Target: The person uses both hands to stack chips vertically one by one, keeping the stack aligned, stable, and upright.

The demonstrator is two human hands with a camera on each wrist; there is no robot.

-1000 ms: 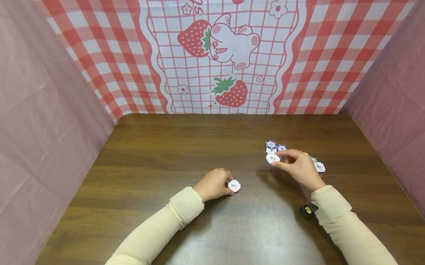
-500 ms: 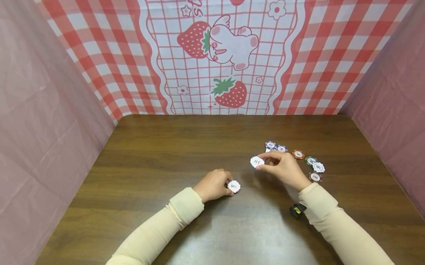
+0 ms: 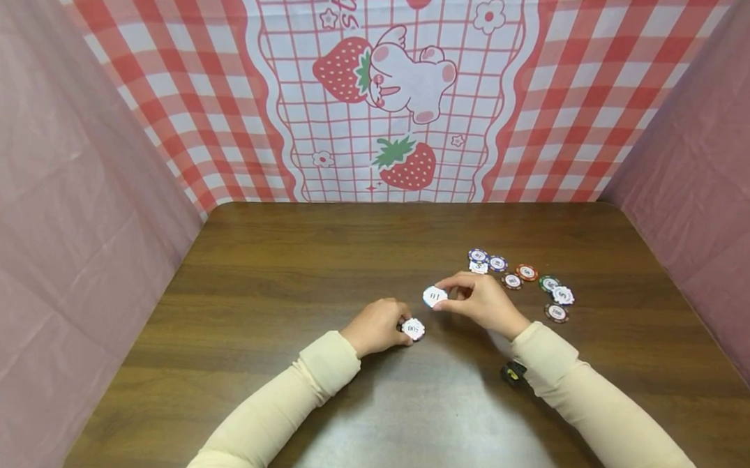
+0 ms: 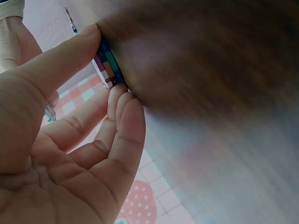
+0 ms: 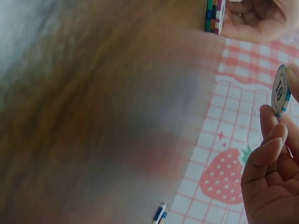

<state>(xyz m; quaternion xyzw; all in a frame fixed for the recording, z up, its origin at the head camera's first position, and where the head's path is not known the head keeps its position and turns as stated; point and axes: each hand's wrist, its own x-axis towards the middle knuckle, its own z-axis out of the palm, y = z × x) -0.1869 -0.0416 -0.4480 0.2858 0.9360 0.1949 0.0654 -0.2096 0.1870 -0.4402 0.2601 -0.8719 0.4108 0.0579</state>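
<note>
Neatly, the right hand (image 3: pixel 486 304) pinches the 10 chip (image 3: pixel 434 296) just beyond the chip stack (image 3: pixel 413 329), towards the far edge of the table (image 3: pixel 273 257) and slightly right, while the left hand (image 3: pixel 377 326) grips that stack

Pink drapes (image 3: pixel 57 178) flank a brown wooden table (image 3: pixel 286 258).

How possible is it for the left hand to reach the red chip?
Probably not directly: the left hand pinches the chip stack, and the right hand blocks the straight way to the red chip.
</note>
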